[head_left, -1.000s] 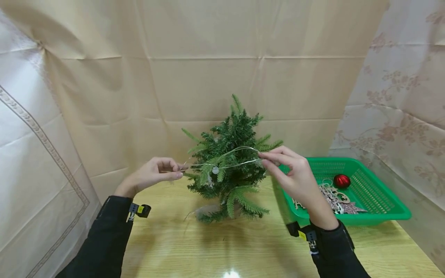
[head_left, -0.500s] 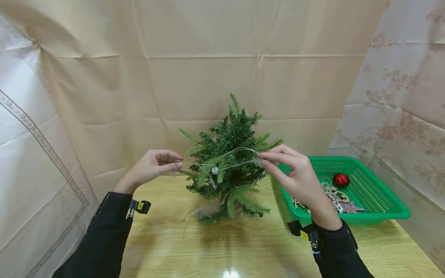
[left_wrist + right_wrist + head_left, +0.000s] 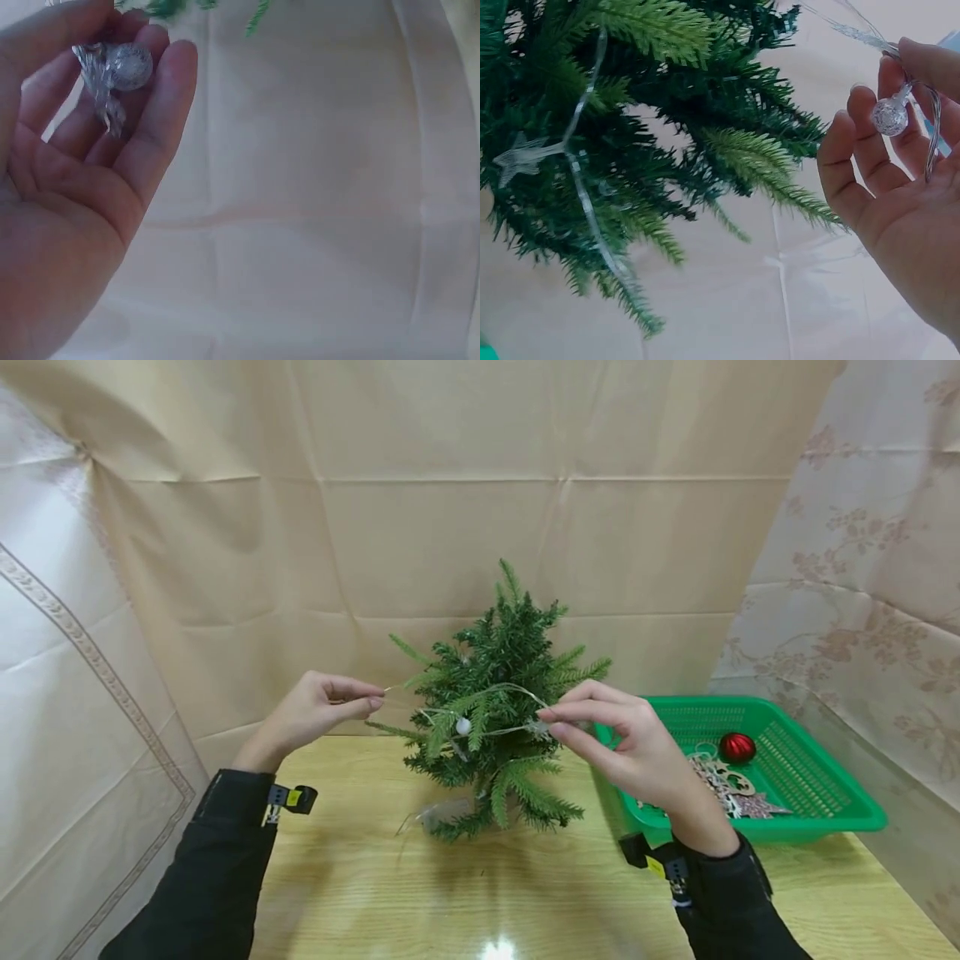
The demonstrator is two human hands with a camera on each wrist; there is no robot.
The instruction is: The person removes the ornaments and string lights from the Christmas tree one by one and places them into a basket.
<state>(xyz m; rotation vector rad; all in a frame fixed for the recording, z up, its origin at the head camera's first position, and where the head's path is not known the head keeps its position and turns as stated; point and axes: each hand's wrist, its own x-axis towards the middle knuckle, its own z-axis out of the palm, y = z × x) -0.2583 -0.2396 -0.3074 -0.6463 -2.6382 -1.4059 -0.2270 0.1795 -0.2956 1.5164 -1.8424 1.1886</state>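
Note:
A small artificial Christmas tree [image 3: 498, 652] stands on the table, with a thin clear string of lights [image 3: 517, 687] running across its front. My left hand [image 3: 307, 714] pinches one part of the string at the tree's left. Inside its fingers, the left wrist view shows a clear ball bulb [image 3: 131, 67] and bunched wire. To the tree's right, my right hand [image 3: 637, 743] pinches the string between thumb and fingertips. A clear ball bulb [image 3: 890, 116] hangs by its palm in the right wrist view, and a star bulb [image 3: 529, 159] lies against the branches.
At the right stands a green plastic basket [image 3: 832, 785] holding a red ball ornament [image 3: 737, 749] and several flat ornaments [image 3: 727, 789]. The wooden table [image 3: 390, 902] reaches toward me. Pale cloth [image 3: 450, 485] hangs behind and on both sides.
My left hand has moved left and up, still pinching the string. My right hand has shifted slightly left and down with its part. The tree and basket stay in place.

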